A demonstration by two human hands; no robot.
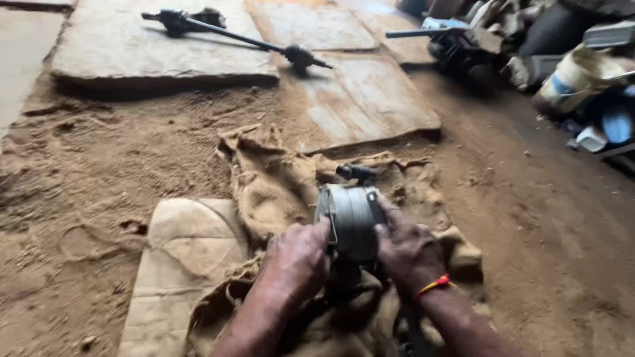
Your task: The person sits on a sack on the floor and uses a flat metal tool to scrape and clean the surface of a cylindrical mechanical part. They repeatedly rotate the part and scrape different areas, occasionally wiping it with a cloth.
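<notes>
- Grey metal drum (350,221) upright on burlap sacking (278,185), mid-job by my read.
- Left hand (296,261) and right hand (408,251) both clamped around the drum's sides.
- Axle shaft (238,36) lies well beyond the drum, untouched.

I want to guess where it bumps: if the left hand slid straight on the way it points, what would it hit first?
The left hand points up and right, and its fingers already press the grey metal cylinder, so it meets that straight away. The right hand grips the other side.

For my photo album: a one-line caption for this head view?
Both hands, left hand and right hand, grip a grey metal cylinder over burlap sacking.
</notes>
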